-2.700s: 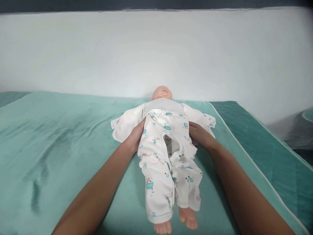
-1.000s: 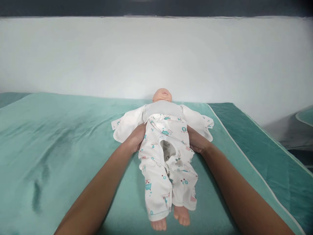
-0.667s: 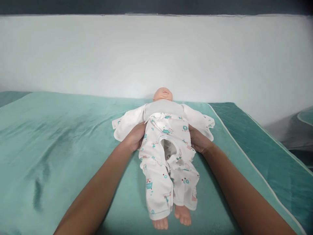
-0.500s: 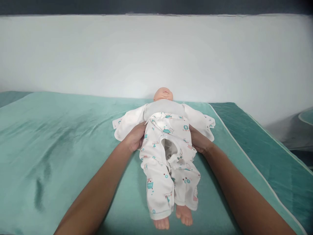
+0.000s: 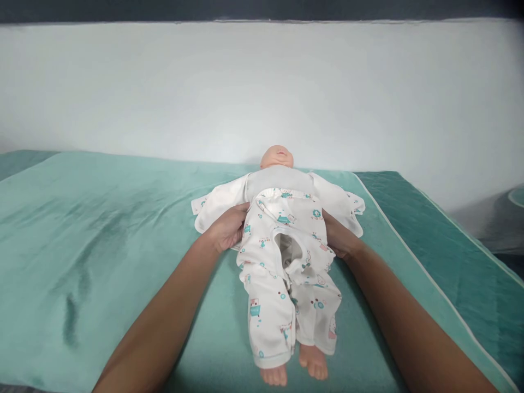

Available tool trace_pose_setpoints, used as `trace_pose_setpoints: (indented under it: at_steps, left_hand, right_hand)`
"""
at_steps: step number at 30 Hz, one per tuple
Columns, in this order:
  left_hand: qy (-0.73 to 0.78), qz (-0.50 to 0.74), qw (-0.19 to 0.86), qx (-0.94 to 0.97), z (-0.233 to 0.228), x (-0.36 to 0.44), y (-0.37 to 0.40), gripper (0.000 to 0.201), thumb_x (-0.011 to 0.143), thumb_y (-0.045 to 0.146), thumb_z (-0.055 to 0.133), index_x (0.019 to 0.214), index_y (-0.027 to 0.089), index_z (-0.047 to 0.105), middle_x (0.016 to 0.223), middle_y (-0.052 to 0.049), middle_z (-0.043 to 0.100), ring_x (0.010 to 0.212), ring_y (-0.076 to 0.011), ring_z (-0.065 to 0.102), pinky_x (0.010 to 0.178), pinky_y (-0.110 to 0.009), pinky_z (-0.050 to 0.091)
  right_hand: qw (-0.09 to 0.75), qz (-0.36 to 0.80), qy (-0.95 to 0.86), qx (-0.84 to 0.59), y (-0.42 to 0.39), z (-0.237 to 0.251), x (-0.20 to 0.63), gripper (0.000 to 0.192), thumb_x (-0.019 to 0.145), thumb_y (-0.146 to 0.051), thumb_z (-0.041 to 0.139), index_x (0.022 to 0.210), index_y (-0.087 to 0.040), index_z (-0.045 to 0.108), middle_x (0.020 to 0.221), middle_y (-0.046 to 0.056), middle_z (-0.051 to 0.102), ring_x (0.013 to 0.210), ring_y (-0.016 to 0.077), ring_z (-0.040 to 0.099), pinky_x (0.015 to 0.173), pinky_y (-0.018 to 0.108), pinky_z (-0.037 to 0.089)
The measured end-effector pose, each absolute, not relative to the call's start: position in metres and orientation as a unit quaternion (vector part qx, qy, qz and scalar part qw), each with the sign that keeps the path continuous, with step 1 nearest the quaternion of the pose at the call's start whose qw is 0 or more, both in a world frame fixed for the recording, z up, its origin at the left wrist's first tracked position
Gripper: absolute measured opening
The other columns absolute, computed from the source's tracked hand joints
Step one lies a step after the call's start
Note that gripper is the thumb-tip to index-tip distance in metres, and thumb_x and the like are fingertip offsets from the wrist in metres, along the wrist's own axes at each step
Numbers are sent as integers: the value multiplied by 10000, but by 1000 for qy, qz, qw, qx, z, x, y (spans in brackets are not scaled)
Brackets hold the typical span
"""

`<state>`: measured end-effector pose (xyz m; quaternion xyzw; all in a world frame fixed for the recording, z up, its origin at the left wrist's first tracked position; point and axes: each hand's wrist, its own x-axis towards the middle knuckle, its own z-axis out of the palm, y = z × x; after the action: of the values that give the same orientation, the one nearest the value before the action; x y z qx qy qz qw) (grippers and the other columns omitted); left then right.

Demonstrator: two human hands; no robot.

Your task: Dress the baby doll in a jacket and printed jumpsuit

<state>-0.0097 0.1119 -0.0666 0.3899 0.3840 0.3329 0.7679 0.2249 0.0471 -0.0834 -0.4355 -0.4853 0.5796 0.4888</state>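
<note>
Your left hand [image 5: 226, 228] and your right hand [image 5: 338, 236] sit on either side of a baby doll [image 5: 282, 218] that lies on its back on a green blanket [image 5: 102, 229]. The doll's head [image 5: 277, 157] points away from you toward the white wall [image 5: 262, 87], and its bare feet [image 5: 293, 370] point toward you.

The doll wears white trousers [image 5: 286, 273] printed with small teal and orange figures. Your left hand presses against the trousers at the doll's hip, its fingers [image 5: 239, 214] curled in against the cloth near the waistband [image 5: 282, 193]. Your right hand touches the opposite hip in the same way, but most of its fingers are tucked behind the cloth, so you cannot tell how firmly they close on it. Both hands look partly curled around the fabric rather than spread flat.

The waistband lies across the doll's belly, just below a grey vest [image 5: 278, 177]. A white jacket [image 5: 216, 204] lies open under the doll, its two halves spread out to the sides on the blanket. The trousers have an open slit [image 5: 289, 248] at the crotch, with grey showing through it.

The blanket covers a bed; a darker green mattress edge [image 5: 450, 245] shows on your right.
</note>
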Motion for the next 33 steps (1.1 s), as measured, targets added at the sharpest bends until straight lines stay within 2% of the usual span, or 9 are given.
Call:
trace_pose_setpoints:
  at_steps: [6, 11, 15, 20, 25, 28, 30, 33]
  left_hand:
    - [386, 331, 754, 416, -72, -11, 113, 440, 740, -36, 522, 1094, 161, 692, 945, -73, 765, 846, -191, 728, 824, -306, 596]
    - [373, 337, 759, 414, -74, -12, 115, 374, 767, 16, 560, 1080, 172, 693, 959, -68, 765, 862, -191, 724, 846, -312, 585]
    - [382, 328, 762, 407, -70, -11, 111, 382, 783, 24, 560, 1109, 183, 679, 967, -66, 764, 875, -199, 725, 855, -330, 587]
    - [405, 305, 754, 417, -62, -9, 105, 428, 766, -2, 547, 1133, 185, 659, 973, -75, 763, 876, -214, 727, 836, -352, 598]
    - [408, 298, 749, 429, -59, -8, 103, 373, 767, 21, 576, 1097, 169, 667, 962, -88, 762, 868, -224, 728, 841, -366, 597]
    - [401, 298, 752, 431, -58, -6, 103, 332, 780, 72, 608, 1095, 160, 665, 964, -97, 760, 868, -231, 727, 848, -380, 593]
    - [399, 294, 751, 437, -58, -7, 103, 322, 788, 119, 628, 1106, 157, 659, 972, -100, 758, 867, -233, 724, 849, -384, 591]
    - [406, 294, 737, 454, -57, -9, 103, 359, 772, 127, 640, 1129, 167, 652, 991, -91, 756, 867, -226, 719, 836, -366, 588]
  right_hand:
    - [503, 603, -434, -441, 48, -85, 223, 659, 655, -244, 795, 1272, -347, 589, 1249, 27, 673, 1149, 287, 635, 924, 458, 562]
    - [508, 620, -405, -440, 50, -87, 224, 495, 675, -255, 770, 1153, -312, 658, 1145, 30, 718, 1069, 295, 673, 871, 467, 582]
    - [512, 623, -406, -430, 50, -87, 223, 482, 648, -206, 780, 1108, -301, 671, 1140, 27, 720, 1064, 293, 673, 884, 463, 575]
    - [495, 597, -454, -438, 47, -80, 220, 606, 665, -230, 796, 1232, -333, 610, 1268, 23, 660, 1170, 291, 617, 933, 460, 557]
    - [479, 551, -515, -450, 45, -77, 222, 734, 672, -230, 811, 1339, -366, 537, 1373, 20, 582, 1312, 297, 500, 1045, 464, 491]
    - [477, 550, -518, -449, 45, -82, 224, 729, 688, -250, 810, 1346, -388, 528, 1383, 2, 572, 1361, 278, 448, 1105, 454, 440]
    - [483, 564, -503, -442, 46, -85, 226, 680, 721, -262, 785, 1343, -374, 534, 1386, 3, 573, 1351, 271, 463, 1103, 454, 439]
    - [486, 606, -468, -422, 47, -90, 231, 641, 712, -219, 769, 1312, -333, 572, 1336, 23, 619, 1253, 286, 561, 1016, 452, 506]
